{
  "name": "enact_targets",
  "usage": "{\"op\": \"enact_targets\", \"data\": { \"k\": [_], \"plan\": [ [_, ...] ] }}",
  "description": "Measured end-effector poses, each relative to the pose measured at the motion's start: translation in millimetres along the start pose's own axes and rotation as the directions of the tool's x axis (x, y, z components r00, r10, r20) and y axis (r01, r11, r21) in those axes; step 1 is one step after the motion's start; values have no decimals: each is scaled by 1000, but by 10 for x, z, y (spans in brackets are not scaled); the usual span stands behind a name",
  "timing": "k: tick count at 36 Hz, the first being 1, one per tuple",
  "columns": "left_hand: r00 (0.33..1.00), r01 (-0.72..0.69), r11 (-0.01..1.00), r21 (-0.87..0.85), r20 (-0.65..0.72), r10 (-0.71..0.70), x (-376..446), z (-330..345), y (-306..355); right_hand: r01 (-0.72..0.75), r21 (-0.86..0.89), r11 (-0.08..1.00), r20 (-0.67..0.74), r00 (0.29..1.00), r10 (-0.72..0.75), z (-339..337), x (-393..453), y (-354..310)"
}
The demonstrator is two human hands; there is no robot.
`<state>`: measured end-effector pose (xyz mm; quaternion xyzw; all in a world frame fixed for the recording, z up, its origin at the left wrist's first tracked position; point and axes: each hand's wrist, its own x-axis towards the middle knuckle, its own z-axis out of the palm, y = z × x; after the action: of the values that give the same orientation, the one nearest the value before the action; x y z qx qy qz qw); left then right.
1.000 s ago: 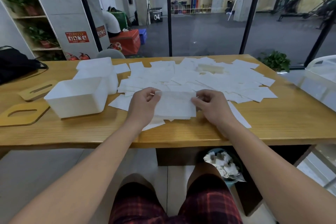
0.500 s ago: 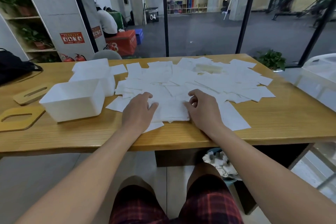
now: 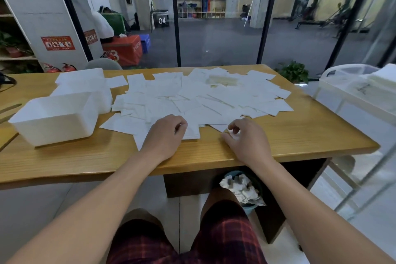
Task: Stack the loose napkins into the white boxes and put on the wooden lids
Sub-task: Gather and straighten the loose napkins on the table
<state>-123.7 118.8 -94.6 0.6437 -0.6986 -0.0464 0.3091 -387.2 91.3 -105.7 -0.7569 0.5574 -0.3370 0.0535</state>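
Both hands drop the squared-up napkin bundle (image 3: 190,134) onto the near desk (image 3: 300,135), left hand (image 3: 166,135) resting on it with fingers curled, right hand (image 3: 242,137) pulling off empty, fingers loosely curled, box (image 3: 53,122) waiting unfilled.

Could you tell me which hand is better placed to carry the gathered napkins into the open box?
Left, probably. The left hand already rests on the small stack, and the open box stands on its side; the right hand is farther away.
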Motion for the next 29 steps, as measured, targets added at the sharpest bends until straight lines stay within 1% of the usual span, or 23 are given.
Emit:
{"op": "enact_targets", "data": {
  "k": [4, 7, 10, 12, 13, 14, 16, 19, 22, 24, 27, 29],
  "plan": [
    [1000, 10, 999, 34, 2, -10, -3, 3, 15, -36, -12, 999, 42, 998, 37, -64, -25, 57],
    [1000, -20, 997, 80, -7, 20, -5, -8, 79, -51, -17, 999, 70, 996, 52, -99, -19, 68],
    [998, -59, 998, 30, 2, 59, -30, -16, 210, -67, -51, 996, 89, 994, 71, -116, 4, 40],
    [996, -81, 996, -30, 36, 82, -60, -9, 332, -84, -87, 993, 121, 988, 94, -133, 3, -5],
    [994, -81, 994, -70, 63, 86, -82, -1, 402, -103, -77, 992, 141, 984, 113, -147, -2, -35],
    [992, -72, 990, -120, 91, 84, -106, 10, 472, -134, -27, 991, 160, 978, 136, -167, -8, -65],
    [987, -37, 964, -263, 143, 77, -148, 49, 592, -217, 181, 959, 187, 965, 183, -216, -18, -129],
    [982, 31, 867, -498, 176, 66, -174, 89, 707, -282, 476, 833, 202, 957, 209, -249, -26, -247],
    [984, 72, 782, -619, 171, 45, -165, 64, 734, -307, 662, 684, 241, 951, 194, -182, -31, -361],
    [987, 70, 781, -621, 156, 36, -156, 32, 691, -325, 725, 608, 260, 946, 196, -139, -41, -426],
    [994, 47, 867, -495, 105, 6, -149, -10, 584, -296, 782, 548, 242, 955, 170, -125, -55, -494],
    [998, 38, 896, -443, 57, -14, -140, -32, 524, -260, 804, 535, 229, 965, 126, -130, -51, -533]
  ]
}}
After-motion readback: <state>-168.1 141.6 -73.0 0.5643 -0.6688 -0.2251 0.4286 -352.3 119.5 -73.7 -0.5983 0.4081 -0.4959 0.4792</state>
